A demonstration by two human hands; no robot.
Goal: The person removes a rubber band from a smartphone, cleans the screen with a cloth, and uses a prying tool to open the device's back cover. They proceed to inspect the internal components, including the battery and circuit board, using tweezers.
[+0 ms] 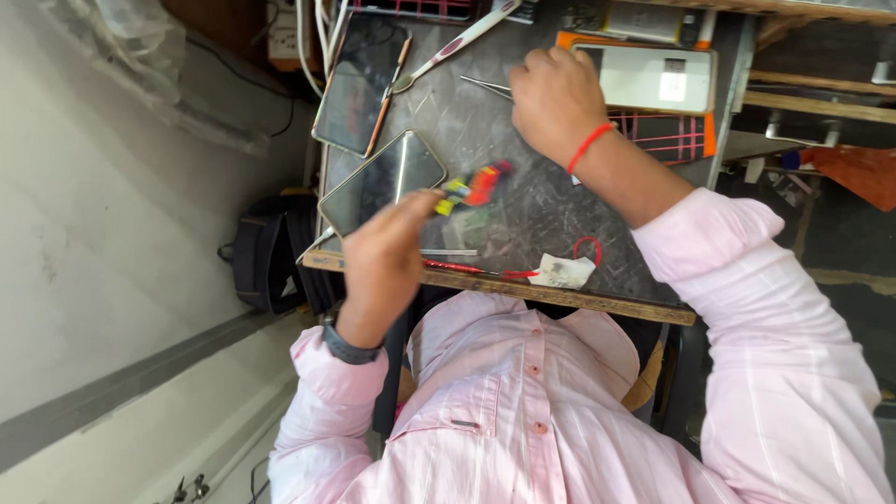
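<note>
Nearest the camera was the pink shirt (523,411), its sleeves running up to both hands over the dark table (523,201). My left hand (383,261) had its grip closed, fingertips pinched on a small red and yellow object (476,185), blurred, so I could not tell what kind of thing it was; it hung just above the table beside a phone lying face up (383,179). My right hand (553,98), with a red thread at the wrist (588,145), rested knuckles up farther back, fingers curled over a pair of tweezers (487,87) whose tips stuck out to the left; I judged the grip shut on them, though the fingertips were hidden. A second phone (353,84) lay at the far left, a white phone (653,77) on an orange mat at the right. My worry was that the small piece, held only by its end, could slip onto the phone glass or drop off the table edge near the red wire (523,273).
</note>
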